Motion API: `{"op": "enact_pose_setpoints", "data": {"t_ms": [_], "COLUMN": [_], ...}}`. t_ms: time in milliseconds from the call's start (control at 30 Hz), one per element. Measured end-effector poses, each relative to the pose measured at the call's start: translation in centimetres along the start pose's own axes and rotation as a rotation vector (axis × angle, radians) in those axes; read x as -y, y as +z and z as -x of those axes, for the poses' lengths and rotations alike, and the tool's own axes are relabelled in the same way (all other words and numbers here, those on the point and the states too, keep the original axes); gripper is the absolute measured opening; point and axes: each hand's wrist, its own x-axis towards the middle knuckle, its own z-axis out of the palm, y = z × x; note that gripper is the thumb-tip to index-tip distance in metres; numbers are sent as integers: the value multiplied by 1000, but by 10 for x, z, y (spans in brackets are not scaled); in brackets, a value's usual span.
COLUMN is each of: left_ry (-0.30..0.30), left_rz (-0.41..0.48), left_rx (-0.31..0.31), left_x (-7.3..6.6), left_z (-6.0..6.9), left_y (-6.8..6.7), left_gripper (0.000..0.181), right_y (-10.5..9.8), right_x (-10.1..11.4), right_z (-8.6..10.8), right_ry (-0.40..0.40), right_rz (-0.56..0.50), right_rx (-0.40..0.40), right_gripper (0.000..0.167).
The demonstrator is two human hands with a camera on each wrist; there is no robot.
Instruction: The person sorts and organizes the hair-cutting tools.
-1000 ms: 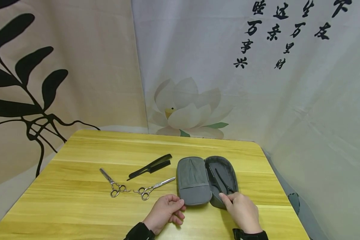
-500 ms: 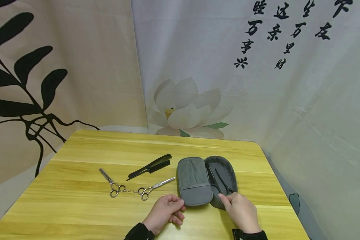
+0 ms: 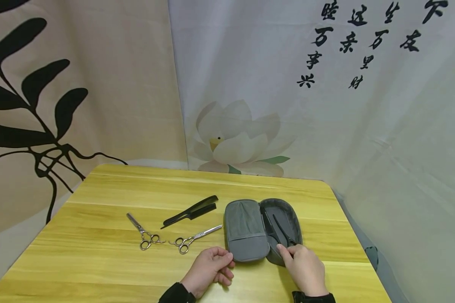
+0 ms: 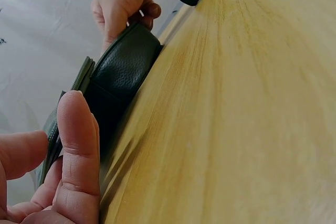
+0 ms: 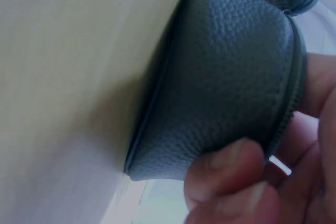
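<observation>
A grey zippered case lies unfolded on the table, its pocketed lid at left and its deeper half at right. My left hand pinches the lid's near-left corner; in the left wrist view the thumb and fingers lie on both sides of its edge. My right hand grips the near-right wall of the deeper half, thumb over the rim and fingertips on the textured outer side. Dark slender tools lie inside that half, their near ends partly hidden by the right hand.
Left of the case lie two pairs of silver scissors, one beside the lid and one farther left. Two black combs lie behind them. The wooden table meets a printed curtain at the back.
</observation>
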Motion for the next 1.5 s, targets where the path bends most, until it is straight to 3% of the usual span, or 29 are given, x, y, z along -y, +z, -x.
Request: {"op": "enact_pose_setpoints", "data": {"t_ms": [167, 533, 900, 1267, 1500], "left_ry": [5, -5, -5, -10, -2], "left_rz": [6, 20, 31, 37, 34], "left_rx": [0, -2, 1, 0, 3], "left_x": [0, 1, 2, 2, 1], "left_z": [0, -1, -1, 0, 0], "left_y": [0, -1, -3, -4, -3], "left_gripper": [30, 32, 40, 49, 45], "right_y": [-1, -3, -6, -2, -1], "right_x": [1, 3, 5, 9, 9], "right_z": [-1, 1, 2, 4, 4], "right_ry": [15, 58, 56, -24, -80], "right_rz": [0, -13, -52, -84, -108], "right_rx": [-16, -26, -111, -276, -243], "right_gripper": [33, 33, 34, 34, 34]}}
